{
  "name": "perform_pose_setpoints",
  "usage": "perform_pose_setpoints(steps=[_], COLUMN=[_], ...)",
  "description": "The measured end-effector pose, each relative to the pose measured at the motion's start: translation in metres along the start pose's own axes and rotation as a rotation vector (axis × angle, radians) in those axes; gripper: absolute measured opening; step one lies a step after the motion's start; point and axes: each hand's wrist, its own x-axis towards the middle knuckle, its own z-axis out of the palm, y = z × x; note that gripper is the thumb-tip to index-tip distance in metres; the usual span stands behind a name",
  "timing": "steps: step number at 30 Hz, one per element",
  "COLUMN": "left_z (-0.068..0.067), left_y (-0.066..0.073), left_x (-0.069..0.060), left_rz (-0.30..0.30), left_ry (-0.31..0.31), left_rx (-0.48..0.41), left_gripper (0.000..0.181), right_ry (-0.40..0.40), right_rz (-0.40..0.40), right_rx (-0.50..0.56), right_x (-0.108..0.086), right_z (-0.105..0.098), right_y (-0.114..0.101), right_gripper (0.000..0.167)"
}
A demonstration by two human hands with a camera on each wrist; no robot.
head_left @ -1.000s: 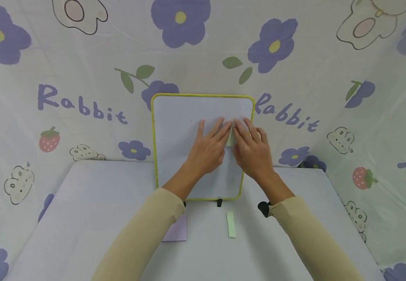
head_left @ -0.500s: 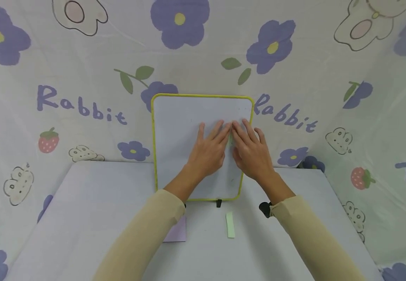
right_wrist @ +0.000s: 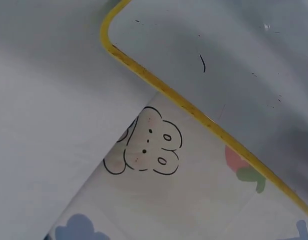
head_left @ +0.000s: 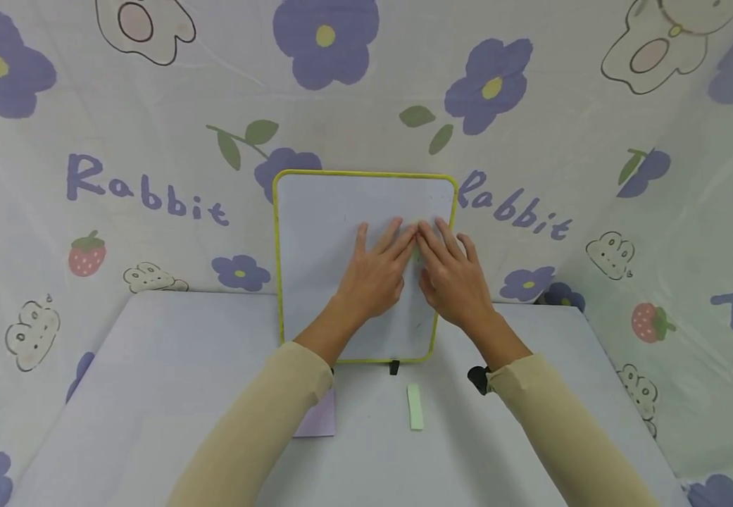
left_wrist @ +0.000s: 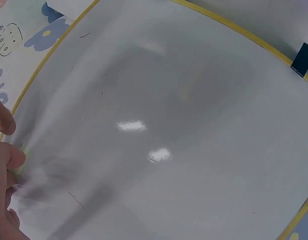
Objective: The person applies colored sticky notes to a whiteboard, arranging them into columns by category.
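A whiteboard (head_left: 315,260) with a yellow rim stands upright against the patterned cloth. On its right half, my left hand (head_left: 375,271) and right hand (head_left: 455,274) meet at the fingertips, fingers extended and touching the board. Between them a sliver of a pale green strip (head_left: 415,252) shows; the fingers cover most of it. At the left edge of the left wrist view are fingers (left_wrist: 8,155) beside a faint green patch on the board (left_wrist: 159,190). The right wrist view shows the board's rim (right_wrist: 159,85) and no hand.
Another pale green strip (head_left: 415,407) lies on the white table (head_left: 182,380) in front of the board. A purple paper (head_left: 320,417) is partly under the left forearm. A black foot (head_left: 394,367) sticks out at the board's lower edge.
Both hands have shifted slightly down, and their fingertips now cover more of the green strip on the board. The strip on the table stays where it was.
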Motion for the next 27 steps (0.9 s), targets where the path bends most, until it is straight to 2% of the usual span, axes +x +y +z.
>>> perform_pose_setpoints(steps=[15, 27], left_z=[0.0005, -0.001], left_y=[-0.0013, -0.0015], left_x=[0.0001, -0.0015], left_rz=[-0.001, 0.01], left_ry=[-0.003, -0.041], left_rx=[-0.017, -0.017], left_gripper=[0.063, 0.064], right_ry=[0.005, -0.005], right_rz=[0.0, 0.002], right_rx=[-0.002, 0.019], right_x=[0.0003, -0.0003], right_z=[0.0008, -0.0048], right_y=[-0.0003, -0.0017], right_gripper=[0.068, 0.066])
